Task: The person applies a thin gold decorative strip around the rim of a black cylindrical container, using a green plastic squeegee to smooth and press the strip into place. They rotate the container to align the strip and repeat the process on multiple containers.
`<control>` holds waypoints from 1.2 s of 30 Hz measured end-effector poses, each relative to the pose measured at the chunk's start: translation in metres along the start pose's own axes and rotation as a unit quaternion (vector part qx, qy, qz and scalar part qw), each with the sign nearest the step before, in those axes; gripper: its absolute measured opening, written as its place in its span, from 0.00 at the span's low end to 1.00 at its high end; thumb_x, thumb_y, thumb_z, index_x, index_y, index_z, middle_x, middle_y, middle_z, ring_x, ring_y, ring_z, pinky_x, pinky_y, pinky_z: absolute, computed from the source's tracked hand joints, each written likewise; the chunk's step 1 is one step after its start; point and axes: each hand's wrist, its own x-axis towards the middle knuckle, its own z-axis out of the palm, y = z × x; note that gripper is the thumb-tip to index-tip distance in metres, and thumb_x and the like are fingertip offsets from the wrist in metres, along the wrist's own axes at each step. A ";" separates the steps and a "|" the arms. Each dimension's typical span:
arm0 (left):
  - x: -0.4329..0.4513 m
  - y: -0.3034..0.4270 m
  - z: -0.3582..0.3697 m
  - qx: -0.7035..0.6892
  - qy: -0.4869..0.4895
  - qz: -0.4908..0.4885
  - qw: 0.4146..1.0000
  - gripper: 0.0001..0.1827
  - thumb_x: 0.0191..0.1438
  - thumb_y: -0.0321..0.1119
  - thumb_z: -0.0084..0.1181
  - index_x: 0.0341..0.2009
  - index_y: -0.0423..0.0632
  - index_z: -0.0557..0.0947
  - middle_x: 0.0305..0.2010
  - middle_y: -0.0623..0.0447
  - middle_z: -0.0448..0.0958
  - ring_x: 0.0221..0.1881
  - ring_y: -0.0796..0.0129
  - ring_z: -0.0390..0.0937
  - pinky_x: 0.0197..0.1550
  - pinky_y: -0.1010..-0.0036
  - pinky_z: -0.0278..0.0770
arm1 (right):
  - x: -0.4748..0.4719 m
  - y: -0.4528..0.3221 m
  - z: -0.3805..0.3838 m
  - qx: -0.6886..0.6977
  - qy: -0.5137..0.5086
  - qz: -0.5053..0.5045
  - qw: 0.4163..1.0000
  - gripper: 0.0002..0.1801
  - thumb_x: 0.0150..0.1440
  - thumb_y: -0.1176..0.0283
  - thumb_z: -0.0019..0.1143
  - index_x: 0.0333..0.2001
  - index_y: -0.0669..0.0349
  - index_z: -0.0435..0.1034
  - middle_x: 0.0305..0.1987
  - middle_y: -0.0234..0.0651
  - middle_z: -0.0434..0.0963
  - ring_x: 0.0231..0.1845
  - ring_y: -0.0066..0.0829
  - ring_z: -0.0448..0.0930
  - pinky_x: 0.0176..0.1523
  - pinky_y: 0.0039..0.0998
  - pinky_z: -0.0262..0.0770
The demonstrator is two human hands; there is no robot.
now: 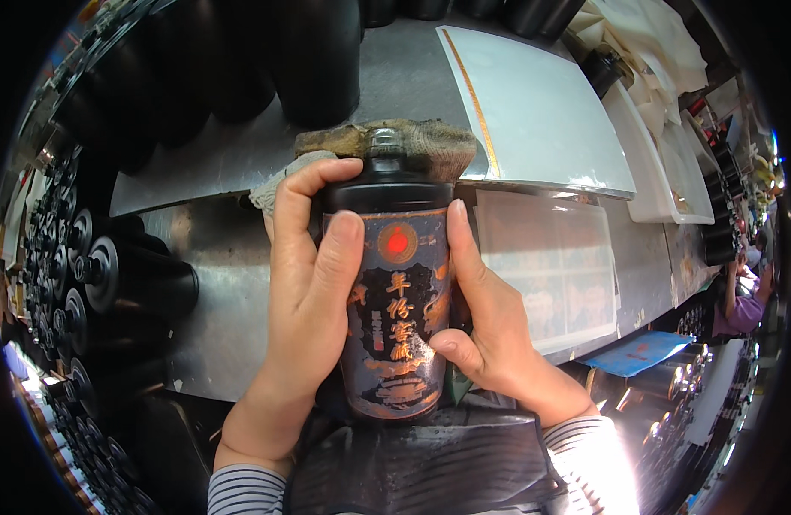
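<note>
A black bottle point(389, 199) with a clear, ridged neck lies between my hands, its neck pointing away from me. Its front bears a dark decal with copper-coloured patterns, a red and gold round emblem and writing. My left hand point(305, 290) grips the left side, thumb on the decal's upper edge and index finger over the shoulder. Along the right side, my right hand point(495, 315) holds the bottle with its index finger straight and thumb at the decal's lower right. The base is near my dark apron point(421, 463). A stained cloth point(450, 145) is behind the neck.
Black bottles stand upright point(315, 58) at the back left, and others lie on their sides point(148, 277) at the left. A white sheet point(530, 103), printed decal sheets point(550, 270) and a white plastic bin point(659, 161) are at the right. Another person point(746, 302) is far right.
</note>
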 end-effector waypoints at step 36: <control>-0.047 -0.039 -0.071 0.092 -0.199 0.002 0.976 0.77 0.19 0.62 0.71 0.69 0.55 0.36 0.71 0.44 0.46 0.69 0.53 0.52 0.64 0.55 0.60 | -0.010 0.017 -0.014 0.085 -0.139 0.032 0.986 0.81 0.14 0.43 0.72 0.71 0.50 0.32 0.40 0.32 0.75 0.34 0.23 0.69 0.37 0.23 0.65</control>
